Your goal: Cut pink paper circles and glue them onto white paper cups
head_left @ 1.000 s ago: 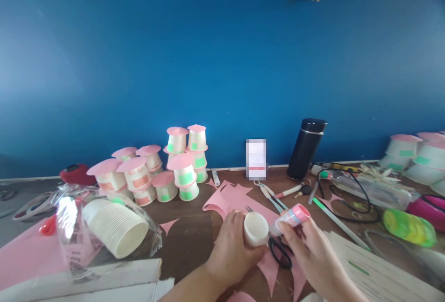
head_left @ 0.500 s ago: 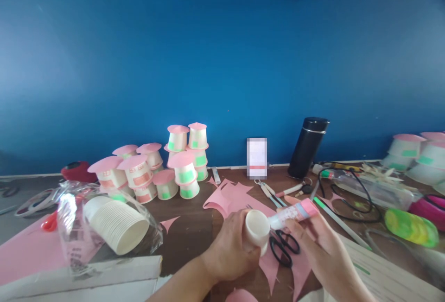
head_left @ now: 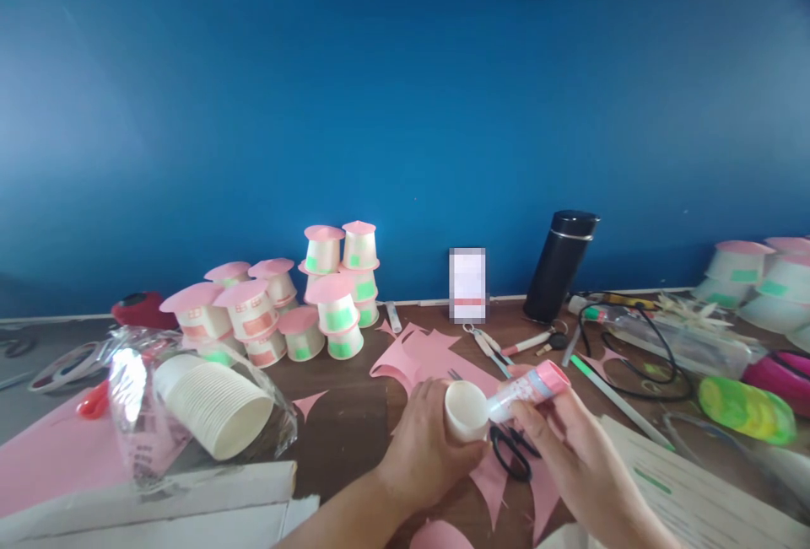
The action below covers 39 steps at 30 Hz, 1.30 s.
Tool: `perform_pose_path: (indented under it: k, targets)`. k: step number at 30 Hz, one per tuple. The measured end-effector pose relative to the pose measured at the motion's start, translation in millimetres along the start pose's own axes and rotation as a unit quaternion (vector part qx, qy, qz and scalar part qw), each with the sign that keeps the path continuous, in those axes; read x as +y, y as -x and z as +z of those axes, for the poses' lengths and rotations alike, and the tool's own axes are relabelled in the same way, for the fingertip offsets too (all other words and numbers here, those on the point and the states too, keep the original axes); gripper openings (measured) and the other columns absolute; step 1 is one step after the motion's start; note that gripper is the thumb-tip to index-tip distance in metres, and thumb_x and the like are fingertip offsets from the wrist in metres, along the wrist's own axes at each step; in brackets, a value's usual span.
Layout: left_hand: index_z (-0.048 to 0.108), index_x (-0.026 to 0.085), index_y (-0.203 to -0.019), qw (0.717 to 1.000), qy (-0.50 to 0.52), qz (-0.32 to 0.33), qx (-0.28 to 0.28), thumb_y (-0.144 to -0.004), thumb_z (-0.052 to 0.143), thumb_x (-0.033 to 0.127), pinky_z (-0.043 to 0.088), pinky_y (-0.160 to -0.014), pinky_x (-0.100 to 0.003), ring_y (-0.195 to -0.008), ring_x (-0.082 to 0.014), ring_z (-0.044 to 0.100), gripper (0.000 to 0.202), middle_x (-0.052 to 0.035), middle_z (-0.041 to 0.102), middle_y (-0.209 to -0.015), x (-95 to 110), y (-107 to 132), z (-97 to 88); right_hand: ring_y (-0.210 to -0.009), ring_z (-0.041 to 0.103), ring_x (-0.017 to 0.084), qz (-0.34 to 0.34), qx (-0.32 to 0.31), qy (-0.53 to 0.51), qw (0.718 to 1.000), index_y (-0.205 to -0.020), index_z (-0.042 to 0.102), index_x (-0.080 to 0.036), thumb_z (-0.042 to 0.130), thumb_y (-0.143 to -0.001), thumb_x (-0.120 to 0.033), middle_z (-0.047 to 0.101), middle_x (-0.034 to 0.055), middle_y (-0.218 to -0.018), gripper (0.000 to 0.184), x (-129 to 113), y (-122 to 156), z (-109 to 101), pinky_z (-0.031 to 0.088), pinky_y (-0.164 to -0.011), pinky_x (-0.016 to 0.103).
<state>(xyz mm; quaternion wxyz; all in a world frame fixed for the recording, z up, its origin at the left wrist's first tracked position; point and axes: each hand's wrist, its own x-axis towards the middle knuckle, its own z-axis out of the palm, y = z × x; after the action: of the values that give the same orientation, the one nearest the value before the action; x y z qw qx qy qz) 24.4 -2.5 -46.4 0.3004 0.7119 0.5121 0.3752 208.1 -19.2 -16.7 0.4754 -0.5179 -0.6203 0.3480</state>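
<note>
My left hand (head_left: 425, 446) is wrapped round a small white paper cup (head_left: 467, 411), its round end tilted up toward me. In my right hand (head_left: 566, 448) is a glue stick (head_left: 530, 390) with a pink end and a printed, pale barrel. The glue stick's pale tip meets the cup's right rim, or lies very close to it. Beneath my hands are black-handled scissors (head_left: 511, 453), partly hidden, on cut pink paper (head_left: 490, 490). A rounded pink paper piece (head_left: 441, 535) shows at the bottom edge.
Pink-topped cup towers (head_left: 335, 304) stand at the back left. Nearer lies a stack of white cups (head_left: 215, 406) in clear plastic. A black flask (head_left: 560, 266) leans by the blue wall, with a cable (head_left: 671, 355), a clear bottle (head_left: 687, 345) and papers (head_left: 702, 490) on the right.
My right hand and the glue stick have shifted slightly left and tilted more steeply along the cup's rim. The cup's open face has turned a little more toward me.
</note>
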Motion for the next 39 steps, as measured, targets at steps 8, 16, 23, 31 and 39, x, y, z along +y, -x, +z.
perform_pose_path:
  k: [8,16,23,31,39]
  targets:
    - [0.056,0.021,-0.105,1.0,0.001,0.009,0.01,-0.063,0.07,0.021,0.043,-0.088,-0.04,-0.098,-0.0255,0.054,0.045,-0.0063,0.059,-0.103,2,1,0.3,-0.095,0.068,0.025,-0.018,-0.007,0.032,0.999,-0.123,0.046,-0.02,0.05,-0.089,-0.045,0.067,0.0108,-0.114,0.042,-2,3,1,0.057,-0.081,0.032]
    - [0.055,0.023,-0.108,1.0,0.012,-0.004,0.009,-0.062,0.071,0.023,0.044,-0.088,-0.039,-0.1,-0.0261,0.056,0.048,-0.0061,0.061,-0.106,0,1,0.7,-0.083,0.069,0.025,-0.016,-0.004,0.062,0.998,-0.119,0.047,-0.02,0.05,-0.089,-0.046,0.071,0.008,-0.096,0.04,-1,3,-2,0.057,-0.074,0.034]
    - [0.056,0.022,-0.104,1.0,0.007,-0.006,-0.016,-0.064,0.068,0.023,0.047,-0.083,-0.037,-0.093,-0.025,0.058,0.042,-0.0059,0.062,-0.1,5,-2,-6.5,-0.073,0.067,0.022,-0.015,0.048,0.051,0.997,-0.12,0.047,-0.022,0.049,-0.089,-0.046,0.069,0.0029,-0.082,0.04,-1,-2,-9,0.056,-0.064,0.028]
    - [0.055,0.021,-0.107,0.999,-0.003,0.023,-0.042,-0.064,0.068,0.021,0.046,-0.084,-0.039,-0.092,-0.0252,0.056,0.045,-0.0064,0.06,-0.099,4,-1,-9.3,-0.101,0.066,0.025,-0.013,0.0,0.016,1.0,-0.118,0.048,-0.022,0.05,-0.089,-0.044,0.068,0.0091,-0.112,0.036,-3,0,0,0.055,-0.083,0.029]
    - [0.056,0.02,-0.102,1.0,-0.01,0.017,-0.012,-0.059,0.077,0.025,0.042,-0.089,-0.044,-0.102,-0.0281,0.049,0.049,-0.0076,0.054,-0.105,5,-1,-3.6,-0.087,0.067,0.024,-0.025,0.008,0.1,0.995,-0.104,0.051,-0.022,0.046,-0.09,-0.045,0.068,0.0067,-0.091,0.028,-2,-1,-2,0.055,-0.077,0.033]
